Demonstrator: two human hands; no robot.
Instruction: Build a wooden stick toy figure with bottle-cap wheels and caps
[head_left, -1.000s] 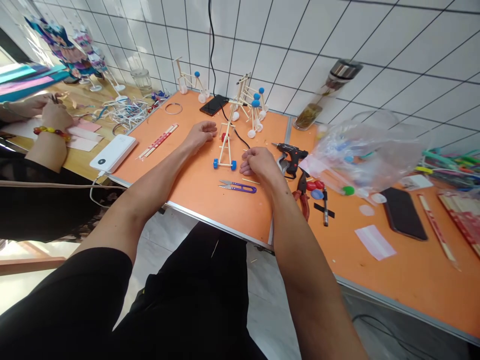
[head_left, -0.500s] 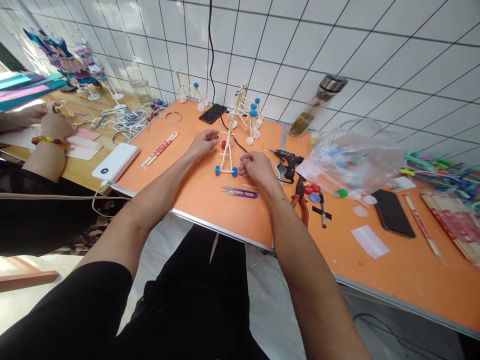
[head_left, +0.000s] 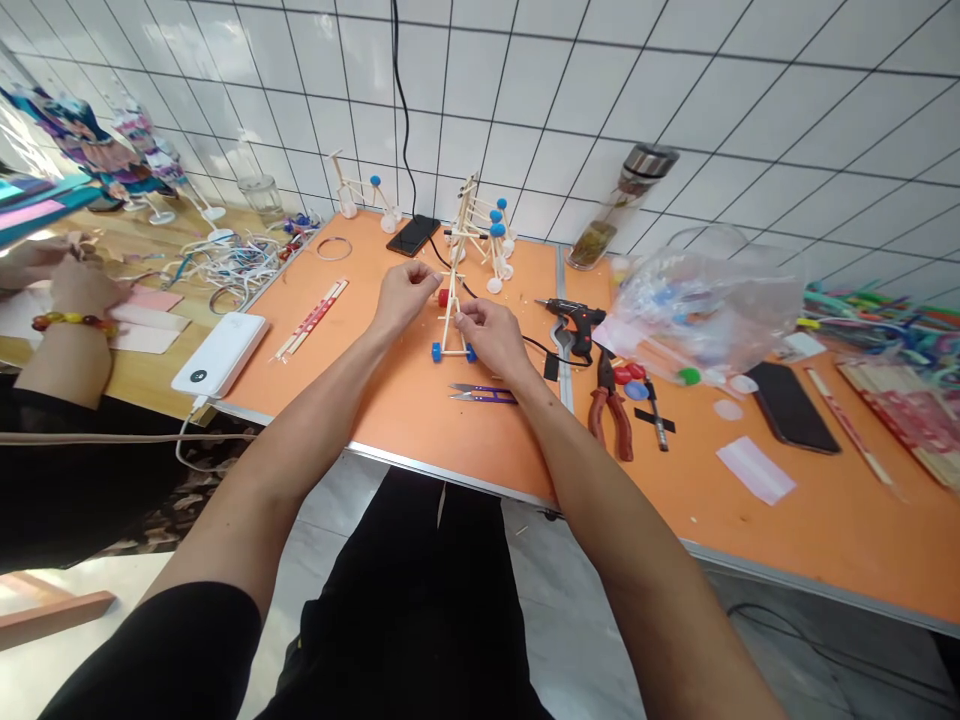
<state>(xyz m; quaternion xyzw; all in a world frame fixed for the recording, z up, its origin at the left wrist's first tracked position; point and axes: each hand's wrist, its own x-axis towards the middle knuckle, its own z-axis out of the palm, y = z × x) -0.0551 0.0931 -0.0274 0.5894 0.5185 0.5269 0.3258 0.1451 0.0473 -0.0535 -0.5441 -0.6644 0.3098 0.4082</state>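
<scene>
A small wooden-stick model (head_left: pixel 448 335) with blue bottle-cap wheels and a red cap stands on the orange table, between my two hands. My right hand (head_left: pixel 493 338) is closed at its right side, thumb and fingers on one of the sticks and covering part of a blue wheel. On the other side my left hand (head_left: pixel 405 297) is pinched close to the model's upper part; whatever lies between its fingertips is too small to make out. Purple thread snips (head_left: pixel 484 394) lie in front of the model, partly under my right wrist.
Behind stand more stick models (head_left: pixel 469 215) beside a phone (head_left: pixel 414 236). Rightward lie a glue gun (head_left: pixel 574 318), red-handled pliers (head_left: pixel 611 405), a plastic bag (head_left: pixel 709 310) and another phone (head_left: pixel 793 405). A white power bank (head_left: pixel 220 353) sits left, near a co-worker's hands (head_left: pixel 82 280).
My right hand has moved left and inward onto the stick model. My left hand has come closer to the model's upper part, its fingers now pinched. The view has shifted slightly.
</scene>
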